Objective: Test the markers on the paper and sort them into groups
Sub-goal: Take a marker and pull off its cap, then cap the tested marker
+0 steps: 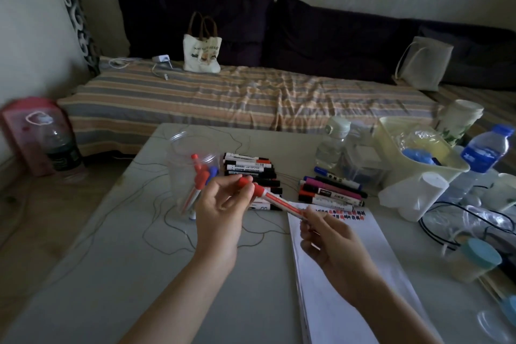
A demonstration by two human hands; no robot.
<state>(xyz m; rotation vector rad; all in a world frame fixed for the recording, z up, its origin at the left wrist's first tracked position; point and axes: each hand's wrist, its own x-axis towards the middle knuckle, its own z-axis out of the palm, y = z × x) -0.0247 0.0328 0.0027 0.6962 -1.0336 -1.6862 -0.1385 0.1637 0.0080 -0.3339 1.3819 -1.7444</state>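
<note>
Plastic, paper and cloth under dim light

The marker (275,200) in my fingers (245,190) is smooth red plastic with a faint sheen; the cup (192,173) beside it is clear, glossy plastic. My paper (343,274) looks matt white. The table (125,274) is pale and smooth, the bed cover (223,98) is wrinkled striped cloth, and the tote bag (201,54) is matt canvas.

Your marker (275,200) held above tabletop (117,274), between both hands. Cup (192,173) with markers left of it. Marker row (252,173) behind your left hand (220,215). Second marker group (332,190) right, just behind paper (343,274). Bin (418,148) and bottles far right. Bed (223,92) behind tabletop.
</note>
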